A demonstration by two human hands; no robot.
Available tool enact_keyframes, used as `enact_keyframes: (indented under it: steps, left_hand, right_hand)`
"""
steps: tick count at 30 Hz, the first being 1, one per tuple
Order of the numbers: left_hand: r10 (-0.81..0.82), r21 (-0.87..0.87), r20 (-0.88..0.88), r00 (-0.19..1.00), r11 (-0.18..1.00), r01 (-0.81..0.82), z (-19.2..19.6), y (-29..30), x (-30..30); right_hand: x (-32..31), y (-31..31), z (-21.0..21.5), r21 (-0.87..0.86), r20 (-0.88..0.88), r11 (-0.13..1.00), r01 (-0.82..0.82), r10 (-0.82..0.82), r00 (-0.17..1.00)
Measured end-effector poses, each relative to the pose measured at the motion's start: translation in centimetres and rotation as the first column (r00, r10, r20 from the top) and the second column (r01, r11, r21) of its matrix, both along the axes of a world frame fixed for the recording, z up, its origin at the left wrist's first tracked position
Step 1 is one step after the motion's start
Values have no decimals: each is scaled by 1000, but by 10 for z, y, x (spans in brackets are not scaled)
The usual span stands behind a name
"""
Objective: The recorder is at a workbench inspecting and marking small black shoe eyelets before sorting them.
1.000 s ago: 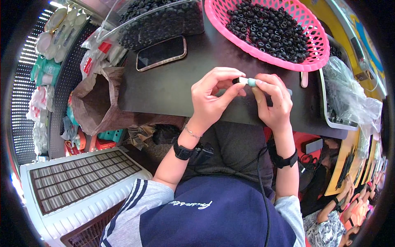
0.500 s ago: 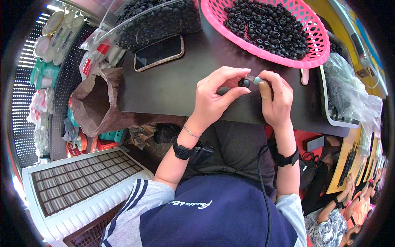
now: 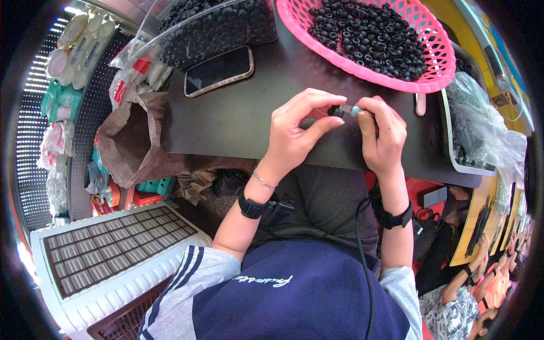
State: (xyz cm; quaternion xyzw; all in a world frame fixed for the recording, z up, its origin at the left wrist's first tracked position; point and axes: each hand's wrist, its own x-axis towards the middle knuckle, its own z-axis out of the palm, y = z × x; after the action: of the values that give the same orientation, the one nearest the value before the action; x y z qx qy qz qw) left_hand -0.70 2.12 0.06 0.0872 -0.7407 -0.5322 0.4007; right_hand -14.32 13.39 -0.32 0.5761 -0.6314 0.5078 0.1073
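Observation:
Between the thumb and fingertips of my left hand [image 3: 296, 123] is a small round black part [image 3: 335, 111], like a plastic cap or ring. My right hand [image 3: 384, 135] pinches a small tool with a light-blue collar [image 3: 356, 111] and a short thin tip, perhaps a blade. That tip points left and meets or nearly meets the black part. Both hands are above the near side of the dark table [image 3: 226, 127]. Beyond them stands a pink plastic basket [image 3: 362, 69] heaped with similar black parts [image 3: 368, 39].
A clear bin [image 3: 218, 42] of black parts stands at the back left, with a phone [image 3: 219, 71] before it. To the right is a white-rimmed tray [image 3: 453, 156] with a plastic bag [image 3: 481, 113]. An open brown bag [image 3: 133, 141] hangs left. Other people sit at lower right.
The black part has turned slightly in my left fingertips. My right hand and the tool have shifted a little to the right.

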Motion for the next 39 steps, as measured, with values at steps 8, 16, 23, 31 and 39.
enact_keyframes:
  steps: [8, 16, 23, 31, 39]
  left_hand:
    - [-8, -19, -10, 1000, 1000, 8, -1, -1, 0]
    - [-40, -22, 26, 999, 999, 41, 1, -2, 2]
    - [-16, 32, 17, 1000, 999, 15, -3, -2, 0]
    - [-11, 2, 21, 1000, 1000, 11, -3, -3, 0]
    - [-13, -4, 22, 1000, 1000, 13, -3, -4, 0]
  right_hand:
    - [0, 1, 1, 8, -3, 1000, -2, 2, 1000]
    - [1, 1, 1, 18, -8, 1000, 1, -1, 1000]
    - [1, -1, 1, 23, -10, 1000, 3, -3, 1000]
    - [1, -1, 2, 61, 6, 998, -13, 13, 1000]
    - [1, -1, 2, 82, 28, 996, -22, 20, 999]
